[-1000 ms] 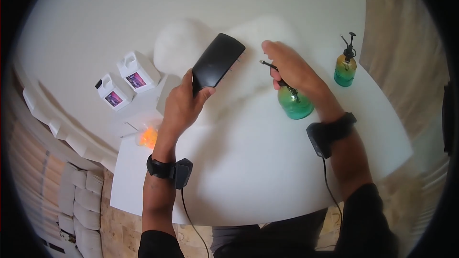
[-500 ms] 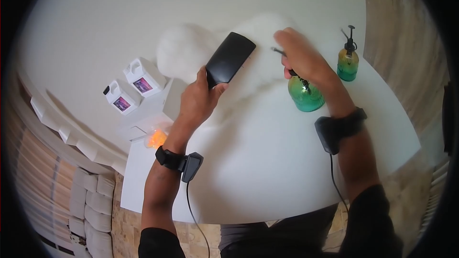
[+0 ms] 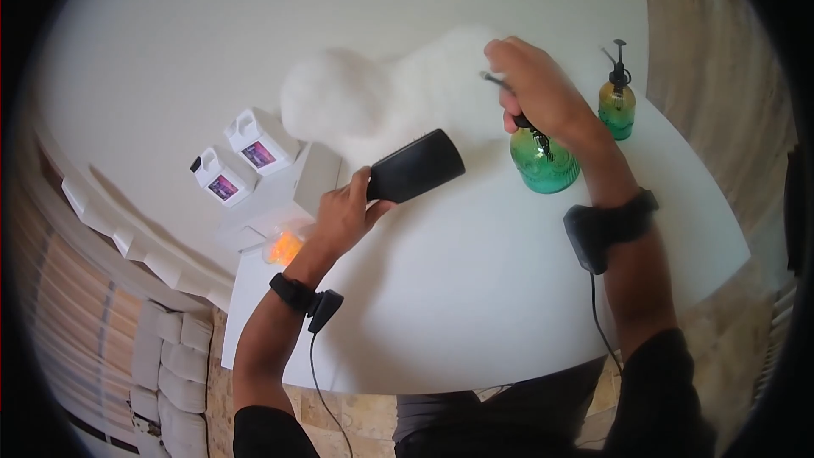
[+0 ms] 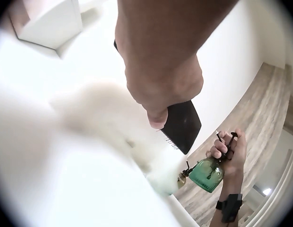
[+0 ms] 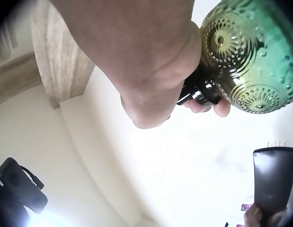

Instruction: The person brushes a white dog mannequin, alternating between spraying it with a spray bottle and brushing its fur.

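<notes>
Left hand has its fingers wrapped round the black paddle brush, just swung off the white fluff toward the table's near edge, so probably not brushing rn. Right hand still grips the green spray bottle.

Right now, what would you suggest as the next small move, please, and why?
Perhaps press the plunger with the right hand: it grips a spray bottle, whose nozzle points toward the white fluffy piece, while the left hand holds the brush.
</notes>
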Motion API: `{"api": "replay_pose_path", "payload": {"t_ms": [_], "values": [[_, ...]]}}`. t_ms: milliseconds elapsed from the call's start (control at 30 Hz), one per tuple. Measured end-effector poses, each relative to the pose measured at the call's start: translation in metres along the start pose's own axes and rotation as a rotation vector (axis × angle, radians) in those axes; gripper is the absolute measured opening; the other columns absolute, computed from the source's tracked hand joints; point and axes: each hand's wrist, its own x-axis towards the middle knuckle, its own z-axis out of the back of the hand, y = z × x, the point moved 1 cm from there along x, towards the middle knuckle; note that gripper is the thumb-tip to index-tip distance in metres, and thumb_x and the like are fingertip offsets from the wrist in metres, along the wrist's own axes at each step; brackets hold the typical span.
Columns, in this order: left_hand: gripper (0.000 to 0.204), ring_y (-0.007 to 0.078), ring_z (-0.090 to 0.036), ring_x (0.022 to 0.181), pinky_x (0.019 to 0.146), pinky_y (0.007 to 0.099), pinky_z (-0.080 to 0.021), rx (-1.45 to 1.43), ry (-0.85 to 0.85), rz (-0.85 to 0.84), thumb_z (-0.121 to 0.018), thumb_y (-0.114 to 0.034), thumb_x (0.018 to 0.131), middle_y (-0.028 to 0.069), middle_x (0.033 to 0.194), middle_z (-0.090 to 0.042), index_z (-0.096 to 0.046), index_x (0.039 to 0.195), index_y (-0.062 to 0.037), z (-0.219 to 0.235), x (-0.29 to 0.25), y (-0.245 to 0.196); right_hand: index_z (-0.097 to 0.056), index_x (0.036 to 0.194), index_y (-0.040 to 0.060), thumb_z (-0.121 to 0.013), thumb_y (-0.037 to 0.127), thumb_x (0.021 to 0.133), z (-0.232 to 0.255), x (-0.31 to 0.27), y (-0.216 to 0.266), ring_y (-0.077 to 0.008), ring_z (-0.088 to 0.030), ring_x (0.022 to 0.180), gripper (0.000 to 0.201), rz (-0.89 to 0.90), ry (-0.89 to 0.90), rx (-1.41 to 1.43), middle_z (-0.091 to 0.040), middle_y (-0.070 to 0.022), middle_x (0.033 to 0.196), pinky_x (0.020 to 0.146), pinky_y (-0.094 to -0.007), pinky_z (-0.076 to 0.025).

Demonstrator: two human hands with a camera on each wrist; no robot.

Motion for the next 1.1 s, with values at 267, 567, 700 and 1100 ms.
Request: {"api": "replay_pose_path", "payload": {"t_ms": [267,567,700,1100], "values": [[0.064,0.0462,-0.067,0.077,0.062,0.0466,-0.053,-0.178,-0.080,0.261,-0.081,-0.035,0.088,0.0243,0.086,-0.065,-0.038,0.121,0.0008,0.004,0.050,-0.015,-0.051,0.088,0.0003,-0.048,0.045,0.094,-0.003,0.000,-0.001,-0.0167,-0.053,0.050,0.045,-0.067,0.041,-0.039,-0.049,-0.0069,0.069,0.053,-0.0322,-0.047],[0.060,0.0427,-0.070,0.075,0.064,0.0472,-0.055,-0.068,0.121,0.006,-0.076,-0.038,0.090,0.0222,0.088,-0.071,-0.044,0.126,-0.0022,-0.015,0.024,-0.013,-0.049,0.085,0.0018,-0.046,0.042,0.094,0.006,0.002,-0.001,-0.0158,-0.054,0.050,0.041,-0.083,0.045,-0.117,-0.050,-0.0055,0.069,0.052,-0.0320,-0.046],[0.062,0.0438,-0.069,0.073,0.060,0.0489,-0.053,-0.081,0.037,0.043,-0.077,-0.040,0.089,0.0219,0.083,-0.070,-0.044,0.125,-0.0028,-0.014,0.025,-0.006,-0.049,0.086,0.0019,-0.044,0.039,0.094,0.006,0.003,-0.006,-0.0167,-0.054,0.049,0.038,-0.104,0.057,-0.185,-0.050,-0.0060,0.070,0.052,-0.0332,-0.046],[0.065,0.0479,-0.067,0.077,0.064,0.0487,-0.053,-0.149,-0.046,0.239,-0.084,-0.034,0.085,0.0257,0.087,-0.066,-0.040,0.120,-0.0013,0.016,0.064,-0.026,-0.049,0.092,0.0031,-0.048,0.041,0.097,-0.002,-0.013,0.014,-0.0166,-0.053,0.049,0.038,-0.213,0.235,-0.128,-0.049,-0.0068,0.071,0.050,-0.0323,-0.044]]}}
